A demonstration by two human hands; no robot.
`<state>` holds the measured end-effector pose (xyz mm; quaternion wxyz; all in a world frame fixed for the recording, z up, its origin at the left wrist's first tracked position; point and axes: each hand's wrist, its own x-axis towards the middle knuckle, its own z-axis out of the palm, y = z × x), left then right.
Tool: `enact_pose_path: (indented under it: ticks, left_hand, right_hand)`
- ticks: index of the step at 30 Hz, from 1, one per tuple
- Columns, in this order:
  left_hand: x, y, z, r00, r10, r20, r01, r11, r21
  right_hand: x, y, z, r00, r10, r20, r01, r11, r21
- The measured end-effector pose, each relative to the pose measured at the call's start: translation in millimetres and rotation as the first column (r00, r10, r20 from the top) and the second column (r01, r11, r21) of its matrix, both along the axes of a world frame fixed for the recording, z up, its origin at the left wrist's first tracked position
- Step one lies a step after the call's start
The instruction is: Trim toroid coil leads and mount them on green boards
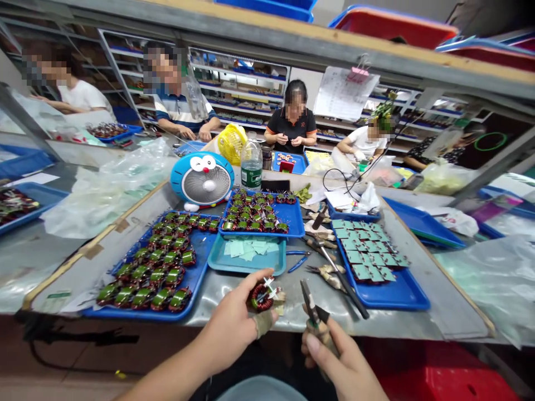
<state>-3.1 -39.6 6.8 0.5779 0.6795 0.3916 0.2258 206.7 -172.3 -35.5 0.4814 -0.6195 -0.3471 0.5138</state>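
Left hand [232, 328] curled closed around a toroid coil [262, 297], thumb and fingers pinching the copper-wound ring from the side, pale leads sticking up and outward. A tan wrap [263, 324] covers one finger of this hand. Right hand [330, 359] closed firmly on the wrapped grips of small needle-nose pliers [311, 306], jaws narrowly parted, tips pointing up just beside the coil; no clear contact, and nothing visibly held between them. Both hands work above the front edge of a steel-topped bench [443, 301]. Left of the hands, a blue tray [167, 316] carries rows of coils banded in green; a second blue tray [295, 228] beyond it carries more, closely ranked. A teal tray [246, 269] directly ahead holds a loose pile of pale green paper squares [248, 249]. To the right, a third blue tray [401, 303] holds neat rows of parts, each topped with a green square [361, 272]; these look further along than the banded coils, though the trays alone cannot confirm it. Spare pliers [326, 269] and blue-handled cutters [297, 263] lie between the trays. Across the bench, a co-worker [292, 120] works with both hands at a separate tray.
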Motion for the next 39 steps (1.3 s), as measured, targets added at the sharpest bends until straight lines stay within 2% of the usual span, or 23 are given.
enact_pose_path:
  ticks: [4, 8, 11, 16, 19, 20, 23, 26, 30, 35, 37, 39]
  left_hand:
    - [4, -2, 0.9, 0.999, 0.022, -0.033, -0.019, 0.996, 0.085]
    - [4, -4, 7.6, 0.998, -0.058, 0.02, 0.056, 0.995, 0.08]
    - [5, -6, 12.7, 0.996, -0.087, 0.029, 0.084, 0.992, 0.09]
    - [7, -5, 16.2, 0.995, -0.086, 0.051, 0.083, 0.995, 0.054]
    - [7, -2, 13.0, 0.999, -0.039, 0.033, 0.039, 0.999, 0.016]
    - [7, 0, 11.5, 0.999, -0.026, 0.035, 0.026, 1.0, 0.004]
    - [10, 1, 8.2, 0.998, 0.0, 0.057, 0.001, 1.0, -0.024]
    - [14, -1, 8.7, 0.999, -0.019, 0.04, 0.019, 1.0, -0.024]
    - [15, -5, 7.8, 0.997, -0.072, -0.003, 0.072, 0.996, -0.043]
    - [8, -6, 2.5, 0.957, -0.168, 0.237, 0.216, 0.957, -0.195]
    - [8, -7, 3.0, 0.95, -0.175, 0.259, 0.233, 0.949, -0.214]
    - [10, -10, 4.8, 0.964, -0.145, 0.221, 0.186, 0.966, -0.179]
  right_hand:
    - [14, 6, 23.9, 0.98, -0.006, 0.201, -0.001, 0.999, 0.032]
    - [19, 17, 48.4, 0.921, 0.164, 0.352, -0.185, 0.982, 0.028]
    - [16, 27, 57.7, 0.894, 0.152, 0.421, -0.198, 0.978, 0.066]
    - [12, 36, 52.3, 0.836, 0.198, 0.511, -0.267, 0.962, 0.064]
    - [16, 32, 45.4, 0.9, 0.053, 0.434, -0.085, 0.995, 0.056]
    - [16, 29, 43.5, 0.915, 0.039, 0.402, -0.061, 0.997, 0.043]
    - [11, 18, 40.3, 0.923, 0.185, 0.337, -0.193, 0.981, -0.009]
    - [4, 12, 42.9, 0.859, 0.318, 0.4, -0.337, 0.941, -0.024]
    - [9, 12, 57.5, 0.715, 0.418, 0.56, -0.443, 0.891, -0.099]
    - [20, 13, 83.3, 0.617, 0.458, 0.64, -0.503, 0.855, -0.127]
    - [20, 13, 91.3, 0.574, 0.481, 0.663, -0.526, 0.837, -0.152]
    - [18, 14, 96.0, 0.524, 0.513, 0.679, -0.558, 0.81, -0.181]
